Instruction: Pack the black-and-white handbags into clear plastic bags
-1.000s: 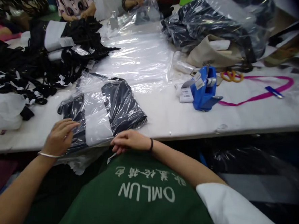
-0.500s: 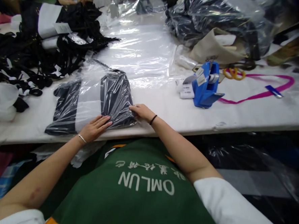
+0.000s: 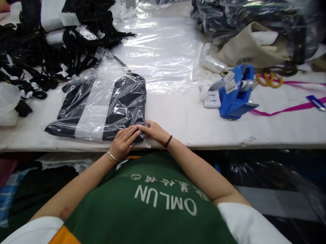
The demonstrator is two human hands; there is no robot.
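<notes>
A black bag with a white band, wrapped in clear plastic (image 3: 94, 110), lies flat at the table's near edge. Its lower right corner is where both hands meet. My left hand (image 3: 124, 140) rests on that corner, fingers extended and lying close together. My right hand (image 3: 153, 131) grips the edge of the plastic there, thumb and fingers pinched, its fingertips touching those of my left hand.
A blue tape dispenser (image 3: 236, 91) stands to the right, near a pink strap (image 3: 293, 108) and orange rings (image 3: 269, 80). Black bags (image 3: 84, 6) pile up at the left. Clear plastic sheets (image 3: 159, 44) lie behind; a beige bag (image 3: 236, 49) sits back right.
My left hand has slid right along the package to meet my right hand at the corner. The package lies flatter and slightly turned. The camera view has shifted a little.
</notes>
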